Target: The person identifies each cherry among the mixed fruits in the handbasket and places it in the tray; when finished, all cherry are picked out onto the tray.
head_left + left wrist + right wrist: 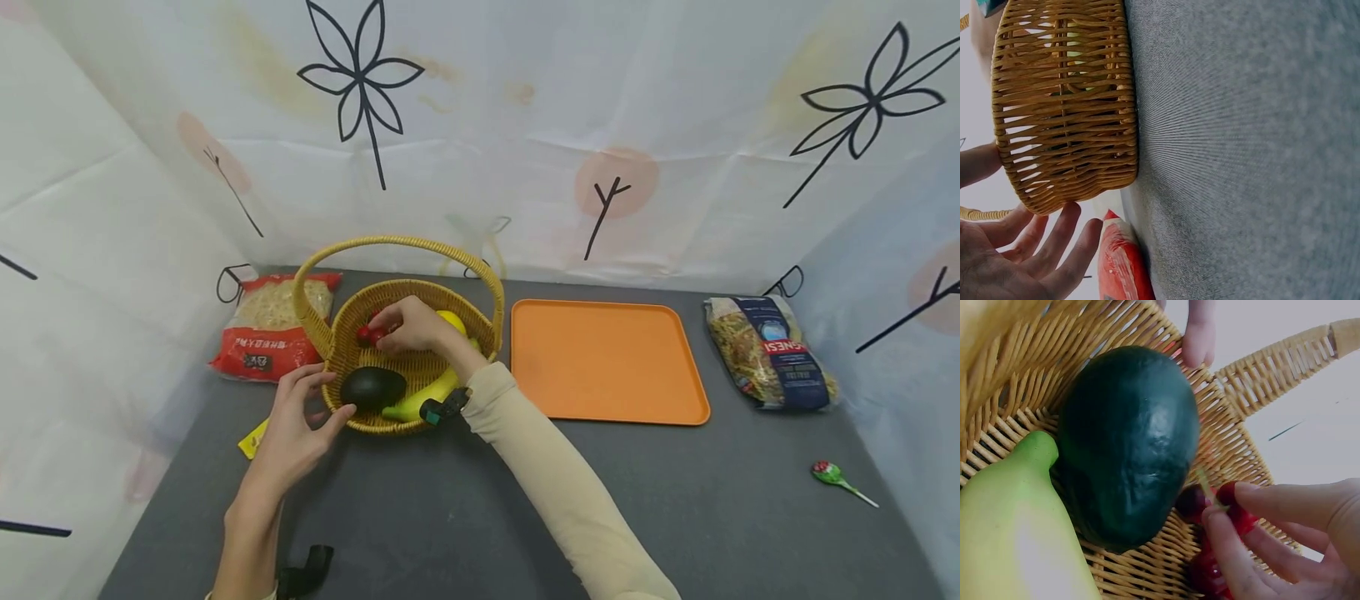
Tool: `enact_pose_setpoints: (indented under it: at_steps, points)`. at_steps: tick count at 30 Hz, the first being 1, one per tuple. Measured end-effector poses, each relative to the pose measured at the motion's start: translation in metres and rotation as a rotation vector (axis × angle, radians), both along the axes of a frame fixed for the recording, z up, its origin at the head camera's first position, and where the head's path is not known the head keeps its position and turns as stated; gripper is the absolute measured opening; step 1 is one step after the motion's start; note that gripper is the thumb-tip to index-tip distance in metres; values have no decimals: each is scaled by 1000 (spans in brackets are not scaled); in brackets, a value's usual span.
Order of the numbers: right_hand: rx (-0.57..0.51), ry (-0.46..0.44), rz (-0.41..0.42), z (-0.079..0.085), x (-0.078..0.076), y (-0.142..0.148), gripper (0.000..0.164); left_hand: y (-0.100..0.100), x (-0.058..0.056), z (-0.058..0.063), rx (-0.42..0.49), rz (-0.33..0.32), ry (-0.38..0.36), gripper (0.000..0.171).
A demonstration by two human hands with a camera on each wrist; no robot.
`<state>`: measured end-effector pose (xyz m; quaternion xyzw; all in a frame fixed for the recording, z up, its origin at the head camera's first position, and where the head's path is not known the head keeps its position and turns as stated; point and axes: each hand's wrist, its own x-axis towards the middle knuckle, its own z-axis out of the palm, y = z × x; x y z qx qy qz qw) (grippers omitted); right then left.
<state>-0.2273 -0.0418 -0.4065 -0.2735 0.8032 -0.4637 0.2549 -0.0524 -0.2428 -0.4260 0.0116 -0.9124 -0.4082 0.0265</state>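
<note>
My right hand (411, 323) reaches into a yellow wicker basket (487, 329). In the right wrist view its thumb and fingertips pinch red cherries (1210, 575) that have a green stem. Beside them lies a dark green avocado (1132, 450); a banana (1019, 531) with a green tip rests along the basket's near side. Something yellow (452, 320) shows behind my right wrist, partly hidden. My left hand (292, 425) holds the basket's left end at the rim. In the left wrist view its thumb and fingers are spread around the woven edge.
An orange tray (607, 358) lies right of the basket. A red bag of dry food (262, 333) stands behind left, a pasta bag (772, 354) at far right. Nearer are a lollipop (828, 473) and a yellow packet (252, 439). The basket's tall handle (397, 241) arches above.
</note>
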Motion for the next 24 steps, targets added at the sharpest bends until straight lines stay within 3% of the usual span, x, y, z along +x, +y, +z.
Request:
enact_pose_setpoints:
  at_steps: [8, 11, 15, 24]
  points:
    - [-130, -65, -24, 7, 11, 20, 41, 0, 1, 1, 4, 4, -10, 56]
    - [-135, -32, -17, 12, 18, 29, 38, 1, 1, 1, 5, 6, -17, 57]
    - [-168, 13, 0, 25, 33, 44, 35, 1, 1, 1, 6, 7, -24, 57]
    - [-335, -14, 58, 51, 70, 91, 35, 0, 1, 1, 5, 6, -29, 58]
